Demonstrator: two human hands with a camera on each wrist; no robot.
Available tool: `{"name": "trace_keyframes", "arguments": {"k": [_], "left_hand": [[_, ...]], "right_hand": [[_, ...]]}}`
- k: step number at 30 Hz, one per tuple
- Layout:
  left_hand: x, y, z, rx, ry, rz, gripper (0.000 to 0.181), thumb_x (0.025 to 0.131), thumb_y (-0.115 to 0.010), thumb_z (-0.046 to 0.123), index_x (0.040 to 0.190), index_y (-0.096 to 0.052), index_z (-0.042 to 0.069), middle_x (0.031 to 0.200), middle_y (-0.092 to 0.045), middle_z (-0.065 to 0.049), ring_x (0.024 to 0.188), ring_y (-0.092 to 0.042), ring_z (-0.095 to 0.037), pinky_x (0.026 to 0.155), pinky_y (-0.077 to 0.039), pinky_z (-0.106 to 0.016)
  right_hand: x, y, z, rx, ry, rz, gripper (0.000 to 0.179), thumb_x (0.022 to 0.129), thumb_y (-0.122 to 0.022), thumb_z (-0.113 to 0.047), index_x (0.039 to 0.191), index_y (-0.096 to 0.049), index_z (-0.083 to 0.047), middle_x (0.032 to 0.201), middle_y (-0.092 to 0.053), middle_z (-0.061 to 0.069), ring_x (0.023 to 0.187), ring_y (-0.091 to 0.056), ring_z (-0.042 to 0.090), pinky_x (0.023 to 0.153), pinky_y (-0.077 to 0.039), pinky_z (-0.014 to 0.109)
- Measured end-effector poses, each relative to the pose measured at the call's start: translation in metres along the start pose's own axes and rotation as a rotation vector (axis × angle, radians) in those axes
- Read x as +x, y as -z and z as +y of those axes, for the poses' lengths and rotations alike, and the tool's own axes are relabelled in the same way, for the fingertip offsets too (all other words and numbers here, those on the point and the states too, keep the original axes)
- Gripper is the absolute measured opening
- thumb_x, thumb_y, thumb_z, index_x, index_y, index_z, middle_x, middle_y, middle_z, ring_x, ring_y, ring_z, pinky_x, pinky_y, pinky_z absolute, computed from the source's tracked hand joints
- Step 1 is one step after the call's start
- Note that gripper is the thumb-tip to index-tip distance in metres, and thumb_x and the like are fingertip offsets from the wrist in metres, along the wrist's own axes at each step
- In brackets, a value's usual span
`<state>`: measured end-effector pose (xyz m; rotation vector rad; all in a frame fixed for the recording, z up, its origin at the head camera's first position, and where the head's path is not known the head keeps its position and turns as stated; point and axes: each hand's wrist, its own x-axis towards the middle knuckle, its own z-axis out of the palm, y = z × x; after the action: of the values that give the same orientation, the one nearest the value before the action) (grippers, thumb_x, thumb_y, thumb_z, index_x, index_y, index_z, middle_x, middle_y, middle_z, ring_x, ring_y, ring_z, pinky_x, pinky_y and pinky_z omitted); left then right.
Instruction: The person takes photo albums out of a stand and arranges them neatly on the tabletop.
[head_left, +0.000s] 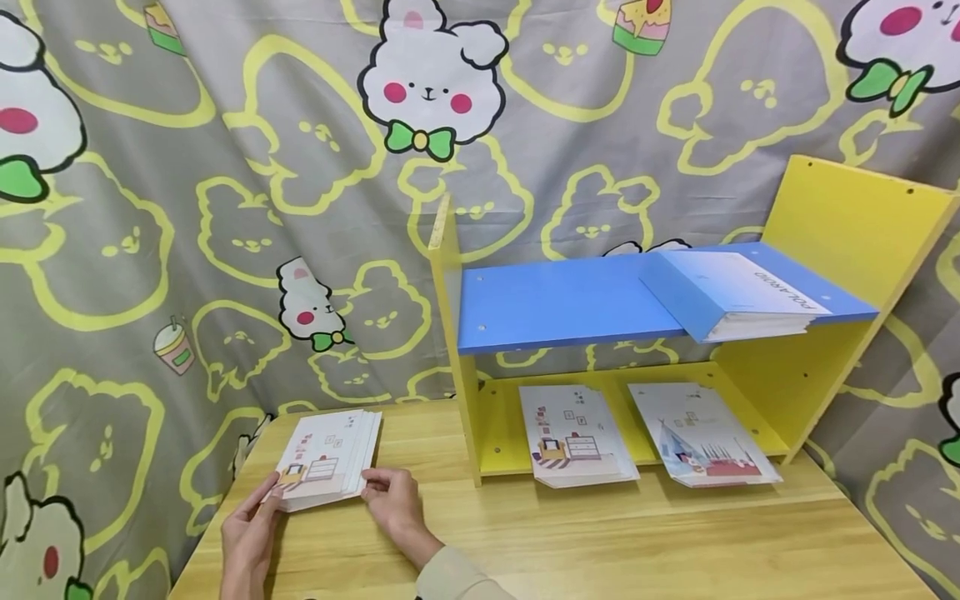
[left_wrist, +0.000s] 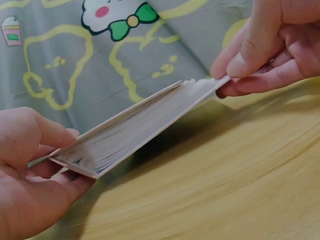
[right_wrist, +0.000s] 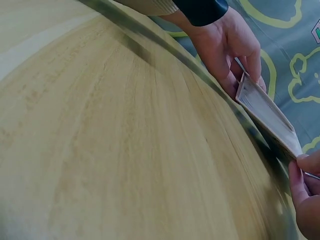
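Both hands hold a photo album (head_left: 321, 458) with a pale cover showing a drawn room, at the left of the table. My left hand (head_left: 251, 533) grips its spine side, thumb on top and fingers beneath, as the left wrist view shows. At the opposite edge my right hand (head_left: 397, 504) pinches the lower cover (left_wrist: 223, 82) between thumb and fingers. The album is tilted, with its page edges (left_wrist: 145, 125) showing between the covers and a shadow on the table under it. In the right wrist view the left hand (right_wrist: 227, 47) and right hand (right_wrist: 310, 195) hold opposite ends.
A yellow shelf unit (head_left: 757, 400) with a blue board (head_left: 562, 304) stands to the right. A blue-white binder marked POLAROID (head_left: 738, 292) lies on the board. Two similar albums, one (head_left: 577, 437) left of the other (head_left: 705, 433), overhang the lower shelf. A patterned curtain (head_left: 420, 208) hangs behind.
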<state>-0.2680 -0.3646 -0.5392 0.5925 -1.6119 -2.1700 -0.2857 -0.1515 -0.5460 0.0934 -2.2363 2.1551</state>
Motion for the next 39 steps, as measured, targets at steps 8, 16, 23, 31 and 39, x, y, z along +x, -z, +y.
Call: {"name": "trace_keyframes", "arguments": {"k": [8, 16, 23, 31, 39], "left_hand": [[0.002, 0.003, -0.002, 0.064, 0.020, -0.025, 0.044, 0.094, -0.072, 0.000, 0.135, -0.057, 0.006, 0.098, -0.068, 0.026, 0.093, -0.060, 0.013, 0.085, -0.052, -0.010], [0.005, 0.008, -0.003, 0.193, 0.011, -0.010, 0.048, 0.092, -0.074, 0.001, 0.137, -0.059, 0.010, 0.092, -0.064, 0.029, 0.097, -0.058, 0.015, 0.087, -0.051, -0.009], [0.005, 0.008, 0.000, 0.241, 0.024, -0.001, 0.054, 0.092, -0.073, 0.001, 0.142, -0.053, 0.006, 0.140, -0.057, 0.010, 0.132, -0.048, -0.003, 0.091, -0.047, -0.007], [0.001, 0.006, 0.002, 0.319, -0.014, -0.027, 0.058, 0.091, -0.074, 0.001, 0.144, -0.050, 0.000, 0.123, -0.063, 0.022, 0.129, -0.048, -0.002, 0.090, -0.045, -0.005], [-0.005, 0.011, 0.010, 0.360, -0.045, -0.065, 0.053, 0.092, -0.070, -0.004, 0.143, -0.052, -0.007, 0.095, -0.064, 0.029, 0.088, -0.063, 0.009, 0.081, -0.054, -0.012]], "right_hand": [[0.000, 0.005, 0.001, -0.088, 0.036, 0.036, 0.025, 0.080, -0.078, 0.003, 0.100, -0.083, -0.012, 0.080, -0.072, -0.008, 0.073, -0.061, -0.002, 0.069, -0.054, 0.019], [0.000, 0.010, 0.002, -0.161, 0.064, 0.035, 0.021, 0.082, -0.076, -0.001, 0.097, -0.084, -0.014, 0.083, -0.075, -0.009, 0.072, -0.061, -0.003, 0.067, -0.053, 0.021], [0.004, 0.015, 0.002, -0.119, 0.074, -0.057, 0.021, 0.085, -0.074, 0.003, 0.104, -0.080, -0.004, 0.091, -0.076, 0.001, 0.078, -0.064, 0.000, 0.070, -0.054, 0.018], [0.004, 0.020, 0.001, -0.054, 0.085, -0.103, 0.025, 0.084, -0.073, 0.005, 0.109, -0.077, 0.004, 0.096, -0.076, 0.007, 0.082, -0.067, 0.005, 0.073, -0.056, 0.017], [0.002, 0.027, 0.005, -0.016, 0.084, -0.120, 0.027, 0.088, -0.069, 0.004, 0.114, -0.074, 0.005, 0.102, -0.074, 0.009, 0.090, -0.068, 0.011, 0.078, -0.056, 0.019]]}}
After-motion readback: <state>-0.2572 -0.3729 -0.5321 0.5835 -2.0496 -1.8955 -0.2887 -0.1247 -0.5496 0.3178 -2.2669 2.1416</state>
